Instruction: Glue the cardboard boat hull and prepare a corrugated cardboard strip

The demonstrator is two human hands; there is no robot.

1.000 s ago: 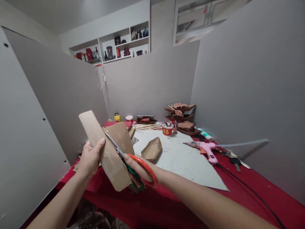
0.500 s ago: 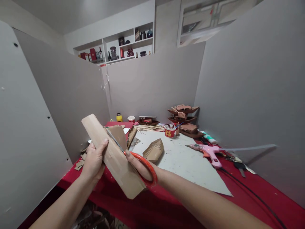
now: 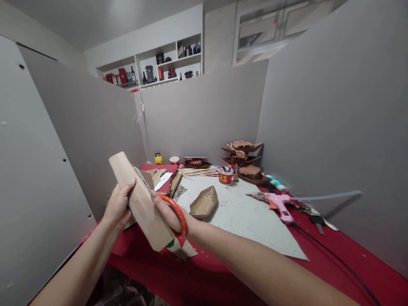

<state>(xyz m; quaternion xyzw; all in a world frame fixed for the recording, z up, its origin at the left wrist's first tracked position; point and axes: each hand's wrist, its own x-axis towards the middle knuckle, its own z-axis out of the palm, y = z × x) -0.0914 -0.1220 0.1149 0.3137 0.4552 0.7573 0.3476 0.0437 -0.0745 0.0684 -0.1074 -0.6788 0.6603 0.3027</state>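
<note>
My left hand (image 3: 119, 205) is closed on a long strip of brown cardboard (image 3: 148, 216), thumb on its face and fingers behind. The strip is tilted, its upper end leaning left. Scissors (image 3: 182, 221) with orange handles are in my right hand (image 3: 166, 211), their blades lying along the strip's right edge. Part of the blades and the lower handle are hidden behind the cardboard. Below the strip's lower end shows a smaller cardboard piece (image 3: 184, 250) with a bit of green beside it. A boat-shaped cardboard hull (image 3: 204, 202) sits on the white board to the right.
The white board (image 3: 248, 229) lies on a red-covered table. A pink glue gun (image 3: 280, 204) with a cord rests at the right. Behind stand a red paper cup (image 3: 225, 175), thin wooden sticks (image 3: 197, 172) and stacked brown model boats (image 3: 242, 153). Grey panels (image 3: 204, 114) surround the table.
Both hands, the cardboard strip and the scissors have shifted left. The smaller cardboard piece has come into view below the strip, and less cardboard shows behind the blades. The hull stays put.
</note>
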